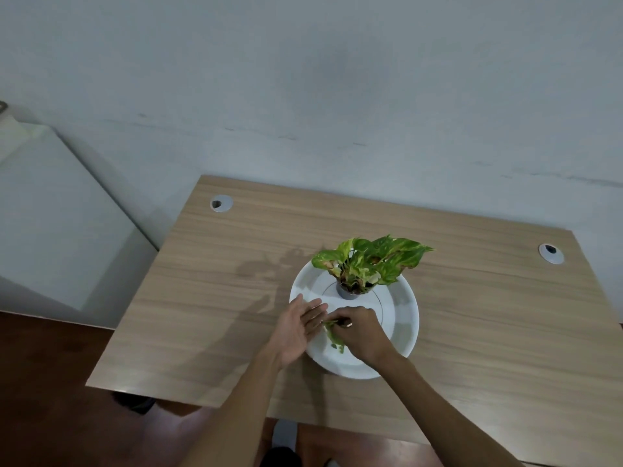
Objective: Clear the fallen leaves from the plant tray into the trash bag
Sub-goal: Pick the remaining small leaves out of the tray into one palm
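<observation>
Pinching a green fallen leaf (333,335) over the near-left part of the white plant tray (401,318), the right hand (362,333) closes on it; the left hand (298,328) lies flat and spread at the tray's left rim, toward the table's (202,298) near edge.

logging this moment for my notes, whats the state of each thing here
left hand: open, flat, palm up at the tray's left rim
right hand: pinched shut on leaves
leaves: loose, hanging from the right hand over the tray
tray: flat on the table, pot on it
potted plant: upright
table: bearing the tray
</observation>
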`<control>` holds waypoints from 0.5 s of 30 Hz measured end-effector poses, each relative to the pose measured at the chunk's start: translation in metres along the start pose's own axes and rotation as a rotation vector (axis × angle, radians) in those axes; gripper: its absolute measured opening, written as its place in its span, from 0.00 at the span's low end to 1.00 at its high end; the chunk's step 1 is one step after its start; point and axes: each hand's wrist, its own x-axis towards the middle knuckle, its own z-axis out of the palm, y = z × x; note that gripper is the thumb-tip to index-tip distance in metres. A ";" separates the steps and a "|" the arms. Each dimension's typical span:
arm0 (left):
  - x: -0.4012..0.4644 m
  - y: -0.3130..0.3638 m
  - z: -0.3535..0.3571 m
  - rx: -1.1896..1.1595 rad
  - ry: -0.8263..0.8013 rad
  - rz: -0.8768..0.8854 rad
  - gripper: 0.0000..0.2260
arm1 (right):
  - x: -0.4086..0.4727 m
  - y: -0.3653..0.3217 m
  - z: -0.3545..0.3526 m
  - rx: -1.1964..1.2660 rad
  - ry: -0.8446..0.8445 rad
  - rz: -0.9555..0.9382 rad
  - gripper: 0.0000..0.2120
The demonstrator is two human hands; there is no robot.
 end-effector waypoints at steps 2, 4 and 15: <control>0.001 -0.001 0.003 -0.089 0.004 -0.013 0.24 | 0.008 -0.018 0.001 0.101 0.003 -0.017 0.12; 0.002 -0.001 0.005 -0.206 -0.023 -0.022 0.23 | 0.013 -0.031 0.004 0.114 -0.033 -0.060 0.13; 0.003 -0.011 0.007 -0.616 -0.046 -0.025 0.16 | 0.016 -0.043 0.020 -0.279 -0.148 -0.147 0.14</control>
